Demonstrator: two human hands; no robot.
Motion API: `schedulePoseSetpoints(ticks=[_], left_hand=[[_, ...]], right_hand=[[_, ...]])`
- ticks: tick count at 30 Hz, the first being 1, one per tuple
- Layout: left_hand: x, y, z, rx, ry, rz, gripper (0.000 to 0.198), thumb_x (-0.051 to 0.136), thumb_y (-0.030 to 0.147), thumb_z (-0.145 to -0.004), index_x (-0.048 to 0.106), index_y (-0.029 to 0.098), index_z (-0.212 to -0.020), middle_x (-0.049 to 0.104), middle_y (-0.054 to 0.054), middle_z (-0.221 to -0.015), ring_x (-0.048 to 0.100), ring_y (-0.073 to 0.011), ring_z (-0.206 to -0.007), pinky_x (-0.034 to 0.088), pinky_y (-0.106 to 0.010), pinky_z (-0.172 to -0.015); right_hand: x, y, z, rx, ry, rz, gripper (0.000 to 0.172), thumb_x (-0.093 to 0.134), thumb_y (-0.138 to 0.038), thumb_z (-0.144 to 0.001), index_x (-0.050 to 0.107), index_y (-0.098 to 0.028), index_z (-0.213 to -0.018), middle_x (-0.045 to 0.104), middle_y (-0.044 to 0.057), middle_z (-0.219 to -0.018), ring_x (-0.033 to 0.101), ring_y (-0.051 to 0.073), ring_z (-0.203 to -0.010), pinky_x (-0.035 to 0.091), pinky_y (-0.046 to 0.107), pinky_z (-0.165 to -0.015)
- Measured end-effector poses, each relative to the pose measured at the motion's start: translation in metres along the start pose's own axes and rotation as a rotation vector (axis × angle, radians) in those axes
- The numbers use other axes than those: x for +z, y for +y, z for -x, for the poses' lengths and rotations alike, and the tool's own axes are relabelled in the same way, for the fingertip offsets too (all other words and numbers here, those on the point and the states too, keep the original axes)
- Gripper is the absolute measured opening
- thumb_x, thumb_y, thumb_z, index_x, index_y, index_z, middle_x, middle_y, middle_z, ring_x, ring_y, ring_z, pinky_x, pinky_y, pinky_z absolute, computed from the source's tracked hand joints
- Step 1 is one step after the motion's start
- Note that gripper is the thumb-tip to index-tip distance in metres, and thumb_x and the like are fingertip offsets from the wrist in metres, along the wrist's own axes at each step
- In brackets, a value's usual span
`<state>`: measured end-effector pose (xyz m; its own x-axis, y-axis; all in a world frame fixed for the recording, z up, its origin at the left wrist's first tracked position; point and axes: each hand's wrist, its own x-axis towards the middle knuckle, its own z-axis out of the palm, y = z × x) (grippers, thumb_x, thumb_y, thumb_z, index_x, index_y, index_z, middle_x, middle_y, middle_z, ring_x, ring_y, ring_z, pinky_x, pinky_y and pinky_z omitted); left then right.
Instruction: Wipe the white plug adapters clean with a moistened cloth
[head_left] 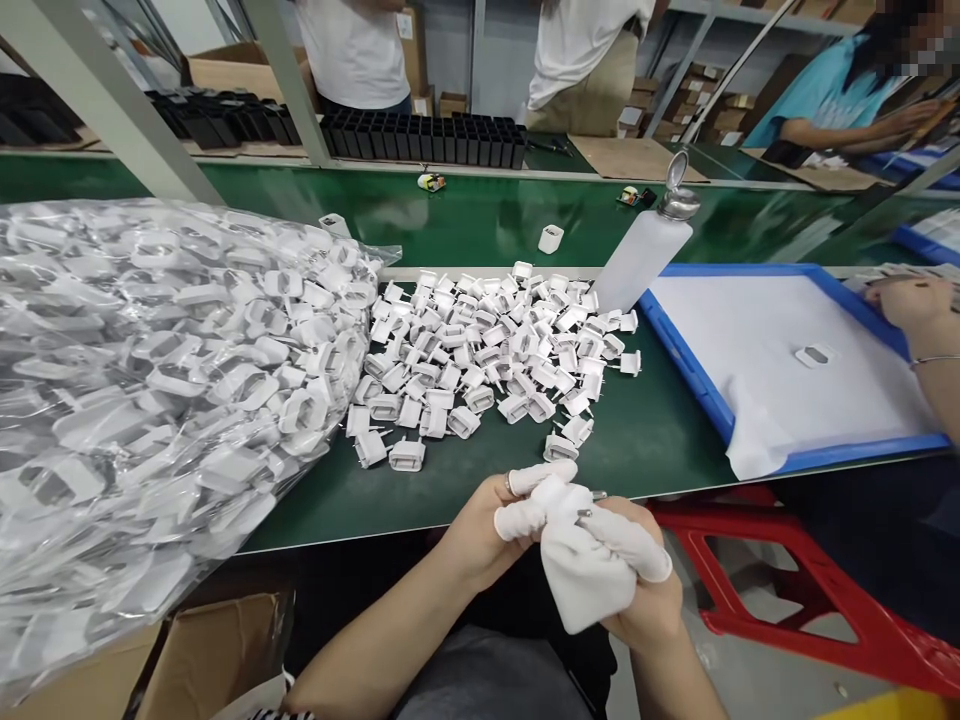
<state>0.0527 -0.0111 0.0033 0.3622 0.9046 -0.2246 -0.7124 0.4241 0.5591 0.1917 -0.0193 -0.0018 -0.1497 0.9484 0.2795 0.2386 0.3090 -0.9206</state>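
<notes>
My left hand (pixel 499 515), with white finger cots, is closed around a white plug housing (pixel 584 513). Two metal pins stick out to the right; the rest is mostly hidden by fingers and cloth. A white cloth (pixel 585 585) hangs down from my right hand (pixel 641 560), whose covered fingers pinch it against the housing. Both hands are together just off the table's front edge. Beyond them lies a loose pile of white plug housings (pixel 487 345), some with pins showing. The nearest housing (pixel 559 447) sits just above my left fingertips.
A big clear bag of white shells (pixel 172 400) fills the left. A pump bottle (pixel 643 258) stands behind the pile. At right is a blue-rimmed tray (pixel 686 365) with one white frame (pixel 815 355); another person's hand (pixel 911 300) is beside it. A red stool (pixel 795 580) stands below.
</notes>
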Motion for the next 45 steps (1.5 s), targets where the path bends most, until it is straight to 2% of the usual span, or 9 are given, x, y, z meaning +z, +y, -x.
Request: schedulePoseSetpoints(ticks=[5, 9, 12, 21, 28, 33, 38, 43, 45], left_hand=[[0.009, 0.001, 0.004, 0.015, 0.005, -0.059, 0.033, 0.060, 0.038, -0.066, 0.066, 0.016, -0.090, 0.066, -0.009, -0.087, 0.057, -0.0253, -0.091, 0.042, -0.036, -0.083], [0.012, 0.006, 0.007, 0.063, -0.029, -0.227, 0.036, 0.053, 0.043, -0.071, 0.066, 0.017, -0.091, 0.065, -0.008, -0.090, 0.057, -0.0239, -0.089, 0.043, -0.034, -0.082], [0.008, 0.011, 0.007, 0.128, -0.102, -0.448, 0.039, 0.047, 0.046, -0.074, 0.066, 0.016, -0.091, 0.065, -0.009, -0.088, 0.057, -0.0239, -0.085, 0.044, -0.032, -0.076], [0.002, 0.028, 0.013, 0.370, -0.295, -1.083, 0.035, 0.033, 0.031, -0.083, 0.059, 0.022, -0.105, 0.060, -0.007, -0.102, 0.053, -0.0207, -0.094, 0.041, -0.031, -0.082], [0.013, 0.018, 0.017, 0.430, 0.058, -1.662, 0.038, 0.032, 0.023, -0.081, 0.056, 0.009, -0.107, 0.059, -0.015, -0.099, 0.053, -0.0250, -0.091, 0.041, -0.039, -0.084], [0.008, 0.013, 0.014, 0.442, 0.209, -1.326, 0.036, 0.035, 0.022, -0.081, 0.052, 0.013, -0.112, 0.057, -0.012, -0.106, 0.052, -0.0211, -0.097, 0.041, -0.033, -0.086], [0.002, 0.009, 0.008, 0.283, 0.291, -0.784, 0.034, 0.043, 0.029, -0.080, 0.054, 0.016, -0.110, 0.062, -0.007, -0.101, 0.054, -0.0181, -0.097, 0.040, -0.028, -0.086], [0.006, 0.005, 0.003, 0.228, 0.296, -0.348, 0.044, 0.052, 0.046, -0.072, 0.061, 0.013, -0.098, 0.066, -0.009, -0.090, 0.059, -0.0179, -0.075, 0.046, -0.027, -0.070], [0.010, 0.004, 0.004, 0.230, 0.313, -0.278, 0.047, 0.057, 0.049, -0.067, 0.062, 0.013, -0.095, 0.066, -0.008, -0.087, 0.059, -0.0173, -0.072, 0.047, -0.026, -0.064]], right_hand=[[0.004, -0.004, -0.008, -0.121, 0.040, 0.084, 0.025, 0.058, -0.037, -0.065, 0.044, -0.020, -0.052, 0.045, -0.003, -0.047, 0.043, 0.011, -0.038, 0.038, 0.024, -0.035], [0.007, -0.003, -0.008, -0.195, 0.162, -0.008, 0.019, 0.054, -0.043, -0.071, 0.054, -0.024, -0.073, 0.055, -0.001, -0.064, 0.054, 0.014, -0.050, 0.045, 0.024, -0.043], [0.005, -0.005, -0.007, -0.193, 0.089, -0.093, 0.021, 0.046, -0.043, -0.077, 0.056, -0.027, -0.085, 0.061, 0.000, -0.071, 0.059, 0.016, -0.056, 0.048, 0.025, -0.046], [-0.002, -0.002, -0.008, -0.294, 0.174, 0.155, 0.015, 0.049, -0.021, -0.074, 0.062, -0.022, -0.066, 0.063, 0.003, -0.078, 0.061, 0.021, -0.072, 0.051, 0.033, -0.058], [0.014, -0.018, -0.006, -0.293, 0.088, 0.766, 0.034, 0.037, -0.008, -0.072, 0.059, -0.018, -0.096, 0.060, 0.011, -0.098, 0.060, 0.022, -0.084, 0.052, 0.031, -0.065], [0.024, -0.019, 0.004, -0.183, 0.084, 0.576, 0.042, 0.038, -0.010, -0.075, 0.041, -0.018, -0.117, 0.059, 0.009, -0.100, 0.060, 0.019, -0.086, 0.053, 0.027, -0.065], [0.019, -0.014, 0.009, -0.165, 0.076, 0.344, 0.042, 0.045, -0.015, -0.075, 0.040, -0.020, -0.116, 0.056, 0.010, -0.103, 0.058, 0.021, -0.090, 0.051, 0.032, -0.070], [0.015, 0.000, 0.025, -0.253, 0.381, 0.395, 0.034, 0.039, -0.015, -0.078, 0.046, -0.021, -0.111, 0.051, 0.011, -0.108, 0.047, 0.030, -0.104, 0.043, 0.049, -0.080], [0.021, 0.002, 0.028, -0.230, 0.369, 0.410, 0.036, 0.041, -0.016, -0.078, 0.043, -0.021, -0.114, 0.051, 0.012, -0.107, 0.048, 0.031, -0.102, 0.044, 0.048, -0.078]])
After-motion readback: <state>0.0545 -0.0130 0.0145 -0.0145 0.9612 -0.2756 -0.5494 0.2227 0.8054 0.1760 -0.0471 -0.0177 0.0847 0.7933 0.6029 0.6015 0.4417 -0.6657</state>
